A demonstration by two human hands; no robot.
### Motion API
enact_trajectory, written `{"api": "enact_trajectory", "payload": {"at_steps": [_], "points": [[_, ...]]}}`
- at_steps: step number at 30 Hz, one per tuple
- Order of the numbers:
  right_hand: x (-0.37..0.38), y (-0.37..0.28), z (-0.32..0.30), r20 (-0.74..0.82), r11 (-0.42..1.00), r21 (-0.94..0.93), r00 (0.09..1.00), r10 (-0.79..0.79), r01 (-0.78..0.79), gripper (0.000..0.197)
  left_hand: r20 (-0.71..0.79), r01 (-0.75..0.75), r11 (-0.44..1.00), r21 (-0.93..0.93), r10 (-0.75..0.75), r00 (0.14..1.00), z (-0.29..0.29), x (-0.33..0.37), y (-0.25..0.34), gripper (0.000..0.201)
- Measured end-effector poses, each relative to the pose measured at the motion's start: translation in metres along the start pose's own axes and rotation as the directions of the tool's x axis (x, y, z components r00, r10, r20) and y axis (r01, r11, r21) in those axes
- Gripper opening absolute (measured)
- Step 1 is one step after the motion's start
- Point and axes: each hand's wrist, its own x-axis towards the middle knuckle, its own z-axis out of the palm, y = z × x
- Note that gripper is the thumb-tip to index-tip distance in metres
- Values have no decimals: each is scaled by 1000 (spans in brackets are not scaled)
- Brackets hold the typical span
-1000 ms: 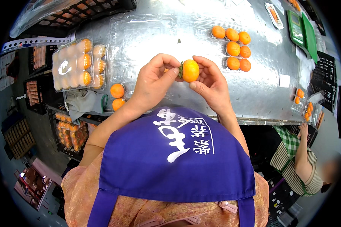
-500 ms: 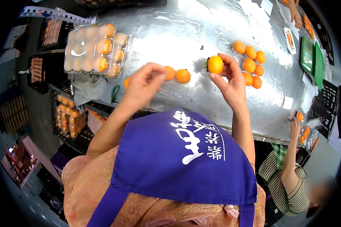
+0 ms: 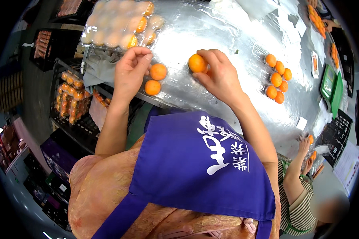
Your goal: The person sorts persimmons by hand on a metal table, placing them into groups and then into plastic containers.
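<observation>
My right hand [image 3: 220,75] has its fingers and thumb round an orange [image 3: 198,63]. Part of another orange [image 3: 210,73] shows under those fingers. My left hand [image 3: 131,71] is closed, thumb and fingertips together; whether anything thin is between them I cannot make out. Just right of it, two oranges, a rear one [image 3: 158,71] and a front one [image 3: 152,87], sit near the table's front edge, in what looks like a clear plastic tray [image 3: 173,89].
Filled clear packs [image 3: 115,24] stand at the back left beside a grey cloth [image 3: 101,67]. Several oranges [image 3: 276,79] sit in clear plastic to the right. A green-lidded box [image 3: 329,83] lies at far right. A co-worker's hand [image 3: 304,144] holds an orange at the lower right.
My view has shifted. My right hand has brought its orange leftward, closer to the two oranges and my left hand. The left hand has moved off the oranges to their left side.
</observation>
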Motion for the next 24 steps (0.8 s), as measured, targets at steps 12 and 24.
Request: {"api": "enact_trajectory", "payload": {"at_steps": [12, 24], "points": [[34, -4, 38, 229, 975, -159, 966, -119, 158, 25, 62, -193, 853, 485, 186, 981, -22, -27, -25, 25], [36, -14, 44, 207, 947, -314, 978, 1, 65, 22, 272, -335, 503, 796, 198, 942, 5, -27, -17, 46]]}}
